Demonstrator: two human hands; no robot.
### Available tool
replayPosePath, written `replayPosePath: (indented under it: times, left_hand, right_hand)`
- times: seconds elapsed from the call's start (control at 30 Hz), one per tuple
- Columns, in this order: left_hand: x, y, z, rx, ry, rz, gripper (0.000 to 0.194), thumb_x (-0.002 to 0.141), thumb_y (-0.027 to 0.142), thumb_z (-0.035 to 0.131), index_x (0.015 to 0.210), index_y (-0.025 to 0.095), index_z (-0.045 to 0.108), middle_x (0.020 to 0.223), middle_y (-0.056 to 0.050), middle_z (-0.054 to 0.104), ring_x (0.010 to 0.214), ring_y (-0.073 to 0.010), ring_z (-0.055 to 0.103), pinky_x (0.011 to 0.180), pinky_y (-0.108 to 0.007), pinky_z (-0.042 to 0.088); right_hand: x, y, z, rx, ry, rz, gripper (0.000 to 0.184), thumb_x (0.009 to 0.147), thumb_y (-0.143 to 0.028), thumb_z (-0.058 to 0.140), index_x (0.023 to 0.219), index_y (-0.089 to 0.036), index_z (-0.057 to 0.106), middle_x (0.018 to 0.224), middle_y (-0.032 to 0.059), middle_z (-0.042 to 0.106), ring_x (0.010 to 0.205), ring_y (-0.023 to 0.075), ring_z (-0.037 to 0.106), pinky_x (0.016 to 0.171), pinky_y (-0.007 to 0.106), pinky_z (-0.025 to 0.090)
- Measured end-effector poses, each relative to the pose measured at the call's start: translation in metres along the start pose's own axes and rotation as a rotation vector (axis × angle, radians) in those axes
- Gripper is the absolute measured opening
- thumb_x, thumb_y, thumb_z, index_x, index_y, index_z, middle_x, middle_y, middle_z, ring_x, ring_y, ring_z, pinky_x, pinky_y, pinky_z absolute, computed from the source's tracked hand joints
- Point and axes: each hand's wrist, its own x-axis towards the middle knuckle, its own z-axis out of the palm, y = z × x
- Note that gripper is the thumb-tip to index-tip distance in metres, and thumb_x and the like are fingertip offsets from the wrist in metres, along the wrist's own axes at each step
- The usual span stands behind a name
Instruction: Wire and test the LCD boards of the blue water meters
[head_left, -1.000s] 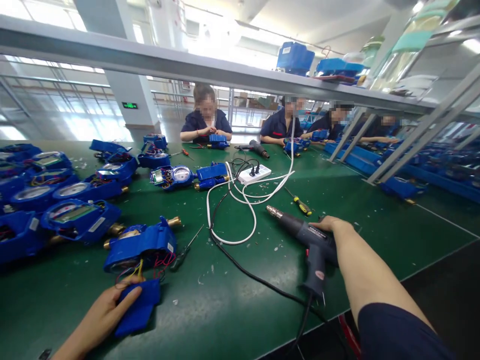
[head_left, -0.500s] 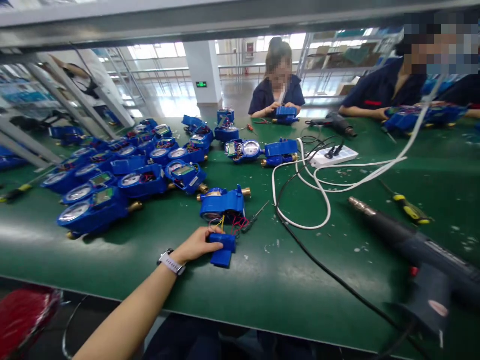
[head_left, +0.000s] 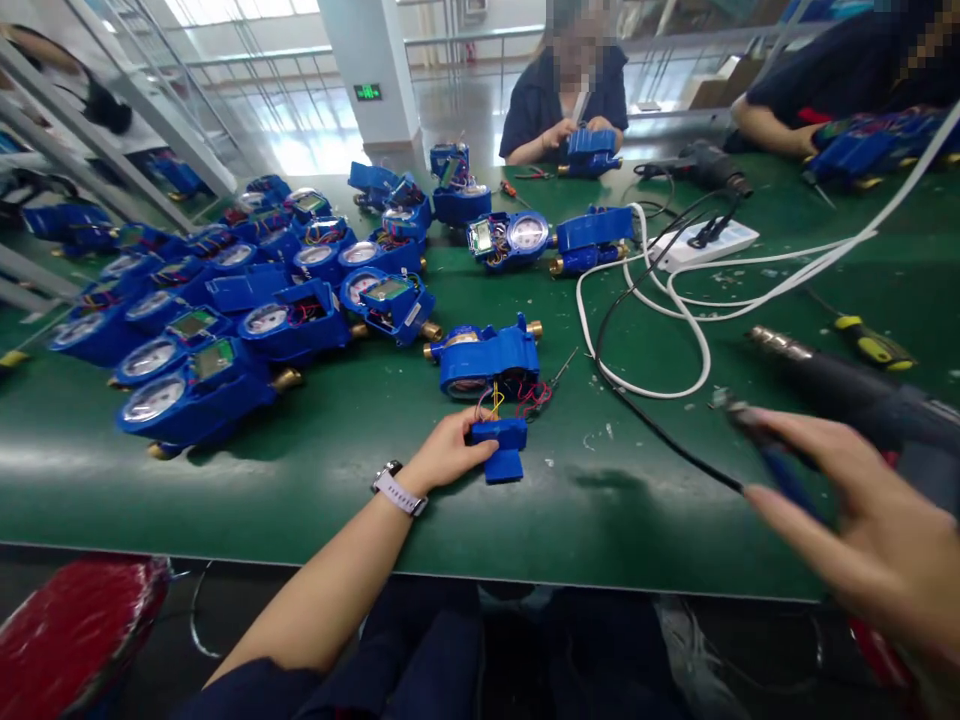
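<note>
My left hand (head_left: 457,450) is closed on a small blue plastic housing (head_left: 501,448), its thumb laid across the near face. Yellow and red wires (head_left: 534,398) run from the housing area to a blue water meter (head_left: 487,358) with brass ends, which lies on its side just beyond. Over the table at the right, my right hand (head_left: 862,510) grips blue-handled pliers (head_left: 787,470), their metal jaws pointing left. Motion smears this hand and the tool, so whether the jaws are open cannot be made out.
Several blue meters (head_left: 202,390) crowd the left of the green table (head_left: 360,520). A heat gun (head_left: 847,385), a yellow-black screwdriver (head_left: 874,342), a power strip (head_left: 709,243) and looping white cable (head_left: 690,390) lie at right. Across the table, a co-worker (head_left: 566,100) handles another meter.
My right hand has come into view from the right with the pliers. My left hand keeps its hold on the blue housing. The camera view has tilted down, shifting the scene.
</note>
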Motion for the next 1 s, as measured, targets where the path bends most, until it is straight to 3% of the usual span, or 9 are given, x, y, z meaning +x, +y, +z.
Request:
replayPosePath:
  times: [0.07, 0.13, 0.3, 0.6, 1.0]
  left_hand:
    - [-0.001, -0.001, -0.001, -0.002, 0.000, 0.001, 0.031, 0.075, 0.033, 0.066, 0.100, 0.015, 0.060, 0.090, -0.005, 0.065, 0.079, -0.0177, 0.060, 0.074, -0.029, 0.048]
    - [-0.003, -0.002, -0.003, -0.003, 0.006, 0.006, 0.032, 0.075, 0.033, 0.067, 0.100, 0.014, 0.061, 0.090, -0.005, 0.066, 0.079, -0.0183, 0.061, 0.074, -0.029, 0.049]
    - [-0.005, 0.003, -0.007, 0.037, 0.014, 0.024, 0.032, 0.076, 0.031, 0.068, 0.102, 0.013, 0.064, 0.092, -0.007, 0.069, 0.080, -0.0197, 0.062, 0.074, -0.031, 0.049]
    - [-0.006, 0.004, -0.005, -0.042, 0.023, 0.048, 0.027, 0.075, 0.027, 0.067, 0.098, 0.012, 0.065, 0.088, -0.005, 0.069, 0.077, -0.0180, 0.062, 0.068, -0.027, 0.048]
    - [-0.005, 0.001, -0.007, -0.094, -0.044, 0.039, 0.027, 0.078, 0.028, 0.065, 0.100, 0.013, 0.062, 0.090, -0.006, 0.068, 0.079, -0.0188, 0.062, 0.070, -0.028, 0.049]
  right_hand:
    - [0.001, -0.043, 0.034, -0.062, 0.001, -0.180, 0.042, 0.088, -0.030, 0.055, 0.129, -0.028, 0.052, 0.112, 0.0117, 0.059, 0.101, 0.0298, 0.058, 0.085, 0.049, 0.046]
    - [0.001, -0.069, 0.065, -0.153, -0.016, -0.285, 0.038, 0.085, -0.020, 0.057, 0.124, -0.022, 0.055, 0.109, 0.0112, 0.059, 0.098, 0.0287, 0.056, 0.085, 0.047, 0.045]
    - [0.010, -0.089, 0.106, -0.336, -0.065, -0.310, 0.038, 0.083, -0.018, 0.061, 0.121, -0.018, 0.061, 0.111, 0.0111, 0.060, 0.102, 0.0292, 0.052, 0.088, 0.045, 0.039]
    - [0.025, -0.101, 0.129, -0.458, -0.071, -0.324, 0.039, 0.083, -0.019, 0.062, 0.123, -0.018, 0.063, 0.114, 0.0110, 0.061, 0.105, 0.0281, 0.049, 0.088, 0.043, 0.033]
    - [0.037, -0.097, 0.126, -0.484, -0.120, -0.380, 0.035, 0.084, -0.020, 0.063, 0.119, -0.019, 0.066, 0.103, 0.0085, 0.065, 0.089, 0.0248, 0.051, 0.073, 0.037, 0.032]
